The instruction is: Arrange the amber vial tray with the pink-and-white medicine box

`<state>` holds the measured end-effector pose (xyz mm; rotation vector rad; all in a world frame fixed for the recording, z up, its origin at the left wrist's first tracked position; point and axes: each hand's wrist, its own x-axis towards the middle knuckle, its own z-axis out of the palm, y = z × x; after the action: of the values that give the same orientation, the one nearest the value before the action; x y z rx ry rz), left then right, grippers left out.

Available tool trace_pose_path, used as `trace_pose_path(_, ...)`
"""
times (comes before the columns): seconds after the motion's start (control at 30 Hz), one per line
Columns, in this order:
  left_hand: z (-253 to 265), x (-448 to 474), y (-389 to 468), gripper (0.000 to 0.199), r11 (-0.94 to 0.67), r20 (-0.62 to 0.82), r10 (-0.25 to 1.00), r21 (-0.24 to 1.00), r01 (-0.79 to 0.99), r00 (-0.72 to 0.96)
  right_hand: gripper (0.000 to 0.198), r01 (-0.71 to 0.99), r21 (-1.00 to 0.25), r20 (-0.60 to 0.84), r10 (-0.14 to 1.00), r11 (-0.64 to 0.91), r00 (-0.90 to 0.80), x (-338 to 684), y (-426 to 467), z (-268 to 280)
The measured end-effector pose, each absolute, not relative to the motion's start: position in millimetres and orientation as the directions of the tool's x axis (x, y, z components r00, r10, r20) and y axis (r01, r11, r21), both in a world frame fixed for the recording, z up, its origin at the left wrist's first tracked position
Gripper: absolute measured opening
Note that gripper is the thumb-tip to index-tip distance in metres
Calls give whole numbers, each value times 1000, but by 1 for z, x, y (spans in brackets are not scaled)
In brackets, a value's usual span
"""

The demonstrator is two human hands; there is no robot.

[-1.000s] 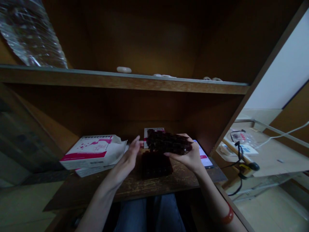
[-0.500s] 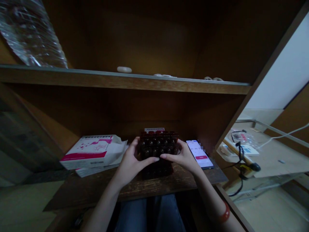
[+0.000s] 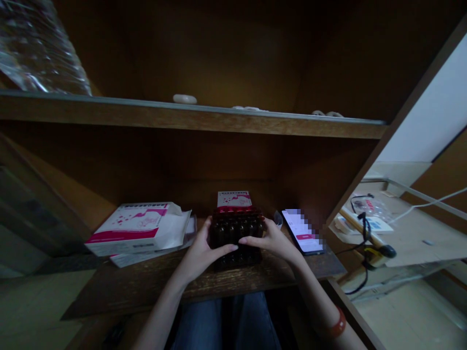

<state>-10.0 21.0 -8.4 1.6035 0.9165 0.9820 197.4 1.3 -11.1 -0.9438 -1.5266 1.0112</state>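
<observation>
My left hand (image 3: 202, 248) and my right hand (image 3: 273, 238) grip a dark brown block of small rounded vials (image 3: 237, 228) from both sides. Their thumbs lie across its near face, almost meeting. More of the same dark vials (image 3: 241, 257) sit beneath it on the worn wooden board. Just behind the block is a white and pink carton (image 3: 234, 198), its lower part hidden. A larger white and pink carton (image 3: 134, 221), its end flap open, lies left of my left hand. Under that carton a flat white piece (image 3: 138, 256) sticks out.
A lit phone (image 3: 302, 231) lies right of my right hand, near a small clear plastic piece (image 3: 278, 218). Above runs a shelf edge (image 3: 219, 119) with a white oval object (image 3: 184, 99). Plastic-wrapped goods (image 3: 40, 48) stand upper left. A side table (image 3: 419, 243) is at the right.
The block in my hands has come down a little and tilted, so more of the carton behind it shows. A small clear plastic piece beside the phone is now visible. The view has shifted slightly.
</observation>
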Motion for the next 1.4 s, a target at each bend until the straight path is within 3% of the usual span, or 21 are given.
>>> trace_pose_path(0.17, -10, -10, 17, 73, -238, 177, 929, 958, 158, 326, 59, 101, -925, 354, 927, 367, -126, 197, -1, -14)
trace_pose_path(0.37, 13, -10, 7, 44, -403, 332, 879, 900, 163, 341, 50, 257, -840, 464, 878, 477, -114, 200, -16, 3)
trace_pose_path(0.5, 24, -11, 1, 41, -434, 369, 859, 893, 122, 356, 50, 280, -817, 494, 862, 504, -111, 198, -24, 16)
trace_pose_path(0.57, 27, -12, -2, 51, -399, 339, 886, 905, 149, 317, 50, 212, -850, 483, 874, 483, -54, 194, -27, 20)
trace_pose_path(0.7, 36, -10, -8, 73, -261, 213, 937, 954, 149, 278, 43, -15, -958, 282, 949, 287, 144, 185, -31, 25)
trace_pose_path(0.83, 40, -10, -9, 52, -236, 207, 963, 957, 169, 174, 36, -216, -971, 73, 986, 105, 150, 187, -28, 26)
trace_pose_path(0.93, 36, -11, -8, 57, -446, 383, 889, 848, 288, 250, 38, -330, -944, -42, 991, 1, 123, 191, -25, 26)
trace_pose_path(1.0, 34, -13, -8, 73, -651, 537, 758, 642, 404, 369, 38, -349, -935, -87, 994, -56, 73, 192, -24, 26)
trace_pose_path(1.07, 35, -13, -10, 79, -765, 586, 641, 435, 475, 496, 38, -340, -938, -75, 997, -66, 16, 191, -24, 27)
trace_pose_path(1.13, 37, -14, -10, 76, -808, 569, 585, 346, 476, 578, 41, -303, -952, -43, 999, -48, -24, 190, -27, 29)
trace_pose_path(1.3, 42, -18, -8, 52, -802, 604, 595, 409, 435, 530, 45, -140, -982, 117, 990, 127, 76, 196, -36, 33)
trace_pose_path(1.4, 44, -18, -7, 50, -781, 621, 624, 497, 379, 474, 58, -127, -983, 140, 989, 134, -39, 203, -41, 38)
